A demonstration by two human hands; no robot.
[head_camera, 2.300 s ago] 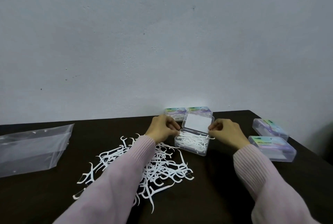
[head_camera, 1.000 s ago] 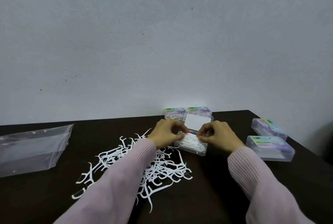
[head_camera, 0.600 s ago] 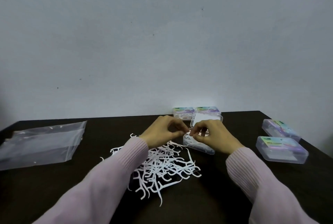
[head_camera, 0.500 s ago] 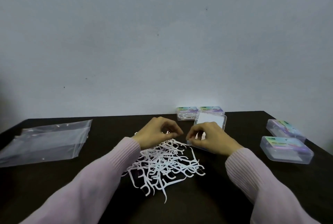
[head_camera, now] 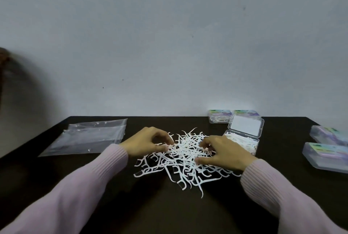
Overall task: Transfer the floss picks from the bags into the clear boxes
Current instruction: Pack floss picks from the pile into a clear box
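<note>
Head view:
Picks (head_camera: 180, 155): a loose white pile on the dark table (head_camera: 56, 168), between both hands.
Left hand (head_camera: 146, 142): fingers curled, tips pinching picks at the pile's left edge.
Right hand (head_camera: 223, 152): fingers spread and bent, resting on the pile's right side.
Open box (head_camera: 243, 142): just behind the right hand, partly filled with picks.
Bags (head_camera: 90, 136): flat, left of the pile.
</note>
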